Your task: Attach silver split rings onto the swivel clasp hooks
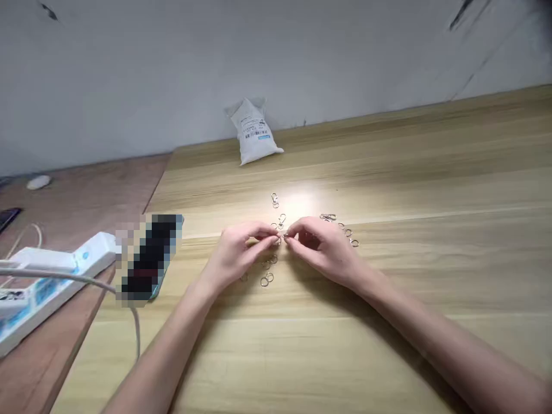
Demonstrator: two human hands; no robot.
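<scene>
Left hand [237, 256] and right hand [323, 247] are pinching a small metal ring [279, 241] at frame centre, fingertips almost meeting; ring's axis hidden, both hands equally near.

Metal split rings [266, 279] and swivel clasps [328, 217] lie scattered around the left hand [235, 259] and right hand [323, 247], obstructing low passes there. A hand could pass rightward across the wooden tabletop [431, 276] or farther toward the white bag [254, 132]. Leftward, a pixelated object [149, 259], a power strip [56, 282] and its cable [86, 277] stand in the way.
</scene>
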